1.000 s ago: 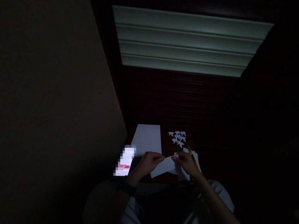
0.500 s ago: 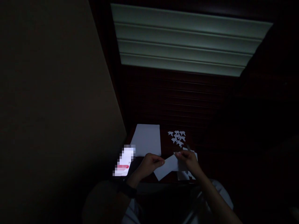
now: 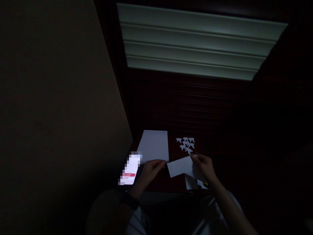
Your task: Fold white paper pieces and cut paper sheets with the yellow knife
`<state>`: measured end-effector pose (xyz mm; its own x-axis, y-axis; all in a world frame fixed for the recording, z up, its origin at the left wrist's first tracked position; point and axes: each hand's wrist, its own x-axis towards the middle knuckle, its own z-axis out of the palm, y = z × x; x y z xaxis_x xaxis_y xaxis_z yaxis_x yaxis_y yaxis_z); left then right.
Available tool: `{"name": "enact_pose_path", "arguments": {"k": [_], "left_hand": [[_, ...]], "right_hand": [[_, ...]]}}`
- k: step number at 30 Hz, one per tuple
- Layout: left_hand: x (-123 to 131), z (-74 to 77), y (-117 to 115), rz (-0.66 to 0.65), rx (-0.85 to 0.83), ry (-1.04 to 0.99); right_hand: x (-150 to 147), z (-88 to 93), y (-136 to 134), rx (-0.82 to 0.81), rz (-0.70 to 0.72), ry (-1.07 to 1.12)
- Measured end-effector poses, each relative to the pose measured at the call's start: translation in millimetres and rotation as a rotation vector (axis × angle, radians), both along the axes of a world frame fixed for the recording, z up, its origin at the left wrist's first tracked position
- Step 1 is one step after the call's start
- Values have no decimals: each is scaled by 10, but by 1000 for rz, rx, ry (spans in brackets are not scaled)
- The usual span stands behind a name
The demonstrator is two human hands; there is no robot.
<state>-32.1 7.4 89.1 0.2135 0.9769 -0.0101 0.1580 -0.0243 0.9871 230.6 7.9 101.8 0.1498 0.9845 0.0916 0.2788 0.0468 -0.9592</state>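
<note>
While the right hand (image 3: 205,167) pinches paper (image 3: 180,166), the left hand (image 3: 151,170), fingertips together, sits beside its left edge.

White paper strip (image 3: 179,166), slightly slanted, right end in right hand (image 3: 205,166).

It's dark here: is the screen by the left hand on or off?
On: the screen glows white, with a red patch low down.
</note>
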Motion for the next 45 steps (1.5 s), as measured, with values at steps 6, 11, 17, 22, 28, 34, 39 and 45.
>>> {"name": "enact_pose_path", "arguments": {"k": [6,11,17,22,28,34,39,45], "left_hand": [[194,74,11,-39,45,67],[199,96,22,-108,130,192],[244,186,-22,-157,200,254],[227,191,-7,-61,223,273],[176,169,50,6,227,272],[85,197,88,-2,210,249],[-77,165,134,149,104,190],[-202,-152,140,306,-166,-314]], "right_hand": [[-209,-81,-51,-39,58,-33],[-219,156,10,124,317,-186],[-357,336,43,113,660,-484],[-367,332,31,153,653,-566],[-208,345,24,129,602,-606],[19,282,29,73,554,-619],[325,154,116,32,456,-608],[671,-193,169,-197,68,-812]]}}
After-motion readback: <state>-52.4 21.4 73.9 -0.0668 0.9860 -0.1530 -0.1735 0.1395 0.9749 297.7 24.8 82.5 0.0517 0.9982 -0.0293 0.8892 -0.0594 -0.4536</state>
